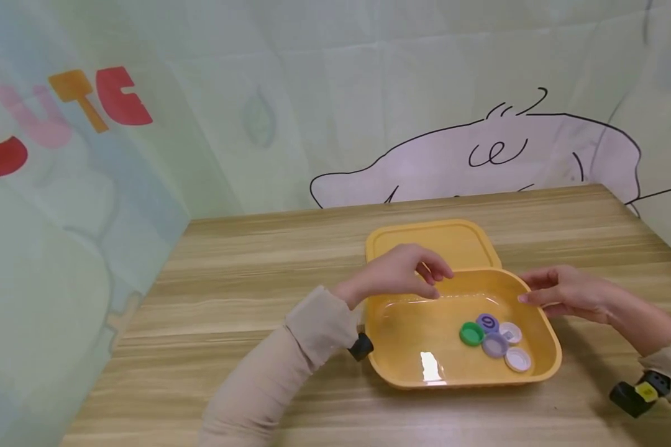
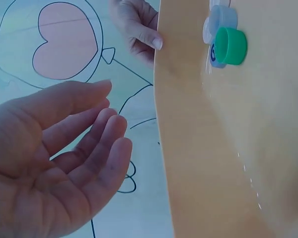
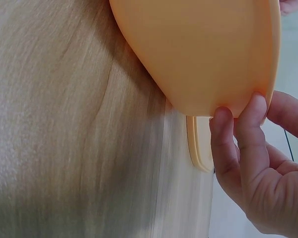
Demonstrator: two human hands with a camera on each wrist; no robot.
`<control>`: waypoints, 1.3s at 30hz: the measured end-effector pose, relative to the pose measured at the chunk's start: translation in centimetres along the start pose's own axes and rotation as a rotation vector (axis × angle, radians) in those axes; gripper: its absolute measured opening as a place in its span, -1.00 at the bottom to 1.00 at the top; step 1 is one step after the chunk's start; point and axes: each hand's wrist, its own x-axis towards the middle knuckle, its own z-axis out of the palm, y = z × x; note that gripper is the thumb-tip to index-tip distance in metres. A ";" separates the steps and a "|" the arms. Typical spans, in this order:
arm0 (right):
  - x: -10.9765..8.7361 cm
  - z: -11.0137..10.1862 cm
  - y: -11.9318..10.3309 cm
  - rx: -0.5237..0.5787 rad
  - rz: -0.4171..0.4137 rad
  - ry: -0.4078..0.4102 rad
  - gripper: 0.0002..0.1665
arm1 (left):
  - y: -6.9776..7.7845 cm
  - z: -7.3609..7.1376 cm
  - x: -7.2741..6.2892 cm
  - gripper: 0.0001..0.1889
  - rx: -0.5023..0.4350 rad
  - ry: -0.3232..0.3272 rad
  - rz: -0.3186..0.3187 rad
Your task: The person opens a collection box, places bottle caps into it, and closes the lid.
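Observation:
A yellow plastic box (image 1: 408, 341) stands on the table with several bottle caps on its floor, toward the right end. Among them are a green cap (image 1: 472, 334), a light purple cap (image 1: 494, 345) and a white cap (image 1: 517, 359). My right hand (image 1: 578, 292) grips the box's back right corner, thumb on the rim and fingers against the outer wall, as the right wrist view shows. Above the box's back left part hovers my left hand (image 1: 402, 272), fingers loosely bent and apart from the wall. In the left wrist view nothing lies between its fingers.
Behind the box lies a yellow lid (image 1: 430, 239), its front edge partly hidden by the box. The wooden table (image 1: 246, 310) stretches left and right of it. A printed cloth (image 1: 246, 124) hangs behind the table's far edge.

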 end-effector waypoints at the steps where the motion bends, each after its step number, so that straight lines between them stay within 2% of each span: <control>1: 0.0 0.0 0.0 -0.001 -0.002 -0.002 -0.25 | -0.2 -0.2 -0.3 -0.66 -0.006 0.006 0.006; 9: 0.1 -0.1 0.0 -0.006 -0.009 -0.006 -0.26 | -2.6 -1.5 -3.2 -0.66 -0.061 0.050 0.000; 13: 0.1 0.0 0.1 -0.007 -0.011 -0.004 -0.25 | -3.5 -1.9 -4.1 -0.66 -0.086 0.076 -0.005; 17: 0.1 0.3 0.1 -0.008 -0.002 0.008 -0.23 | -4.2 -2.1 -5.4 -0.67 -0.102 0.104 -0.059; 22: 0.1 0.2 0.1 -0.004 0.006 0.018 -0.24 | -5.9 -2.0 -7.7 -0.67 -0.113 0.155 -0.115; 25: 0.1 0.0 0.2 -0.004 0.003 0.021 -0.25 | -6.9 -2.1 -9.0 -0.66 -0.162 0.164 -0.122; 32: 0.2 0.0 0.3 0.012 -0.006 0.009 -0.26 | -8.3 -2.0 -11.9 -0.64 -0.164 0.176 -0.191; 39: 0.1 -0.2 0.3 0.022 -0.009 0.001 -0.28 | -9.8 -1.7 -14.5 -0.64 -0.197 0.212 -0.225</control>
